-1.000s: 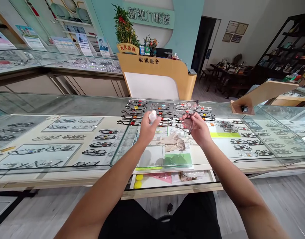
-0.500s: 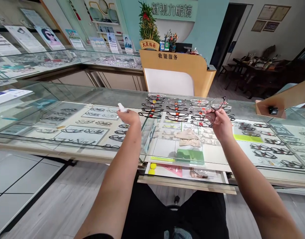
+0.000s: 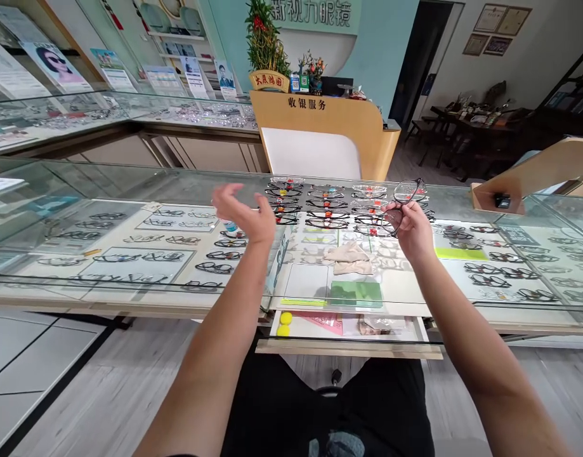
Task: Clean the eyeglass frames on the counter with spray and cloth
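My left hand (image 3: 246, 212) hovers over the glass counter with its fingers spread and nothing in it. Just below it, partly hidden, is a small blue-and-white item (image 3: 230, 226), perhaps a bottle; its kind is unclear. My right hand (image 3: 412, 231) pinches a pair of dark-rimmed eyeglasses (image 3: 409, 190), one lens above the other. Rows of eyeglasses with coloured stickers (image 3: 327, 214) lie on the glass, left of the held pair. A crumpled beige cloth (image 3: 349, 259) lies nearer to me, between my two arms.
The glass counter (image 3: 177, 174) runs across in front of me, with more frames displayed under it. Below the near edge an open drawer (image 3: 348, 349) holds yellow round cases and packets. A green cloth (image 3: 356, 294) lies near that edge. At right stands a wooden stand (image 3: 498, 198).
My left hand has let go of the small white bottle and spread its fingers. My right hand still holds the eyeglasses. The whole view has shifted slightly.
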Demonstrator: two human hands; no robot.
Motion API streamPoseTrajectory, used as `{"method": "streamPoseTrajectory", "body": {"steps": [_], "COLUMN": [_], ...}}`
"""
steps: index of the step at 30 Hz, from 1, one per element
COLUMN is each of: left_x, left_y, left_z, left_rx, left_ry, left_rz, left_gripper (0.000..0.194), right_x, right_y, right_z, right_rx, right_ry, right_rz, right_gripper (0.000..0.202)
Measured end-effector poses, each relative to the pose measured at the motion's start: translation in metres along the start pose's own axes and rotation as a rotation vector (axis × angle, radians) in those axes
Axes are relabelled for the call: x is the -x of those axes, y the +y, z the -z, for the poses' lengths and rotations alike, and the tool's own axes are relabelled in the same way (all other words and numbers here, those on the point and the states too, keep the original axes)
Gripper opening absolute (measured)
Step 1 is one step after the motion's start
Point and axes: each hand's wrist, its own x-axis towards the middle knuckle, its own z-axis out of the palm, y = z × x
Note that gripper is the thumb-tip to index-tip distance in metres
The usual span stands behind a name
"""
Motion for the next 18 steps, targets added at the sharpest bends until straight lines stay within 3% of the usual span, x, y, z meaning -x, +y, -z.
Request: {"method": "streamPoseTrajectory", "body": {"steps": [2,3,4,6,9,12,15,18], "left_x": [0.021,0.034,0.048,0.074,0.104,0.114,0.107,0.095], "left_y": [0.025,0.037,0.046,0.059,0.065,0.062,0.060,0.063], "left_z": [0.001,0.000,0.000,-0.002,-0.006,-0.010,-0.010,-0.006], "left_rx": [0.148,0.233,0.301,0.331,0.209,0.175,0.322,0.435], "left_ry": [-0.324,-0.561,-0.795,-1.143,-1.423,-1.441,-1.293,-1.154], "left_rz": [-0.110,-0.140,-0.157,-0.185,-0.263,-0.337,-0.292,-0.213], "left_gripper": [0.013,0.005,0.012,0.034,0.050,0.035,0.029,0.035], "right_x": [0.001,0.002,0.003,0.005,0.009,0.011,0.014,0.020], "right_y": [-0.001,-0.002,-0.002,-0.003,-0.003,0.000,0.002,0.002], "right_z": [-0.001,-0.002,-0.003,-0.005,-0.008,-0.012,-0.016,-0.020], "right_rx": [0.006,0.006,0.003,-0.006,-0.014,-0.028,-0.045,-0.049], "right_ry": [-0.003,-0.005,-0.010,-0.028,-0.054,-0.070,-0.092,-0.114], "right_rz": [-0.008,-0.013,-0.019,-0.029,-0.045,-0.065,-0.086,-0.097], "right_gripper": [0.031,0.030,0.030,0.030,0.031,0.036,0.038,0.037]}}
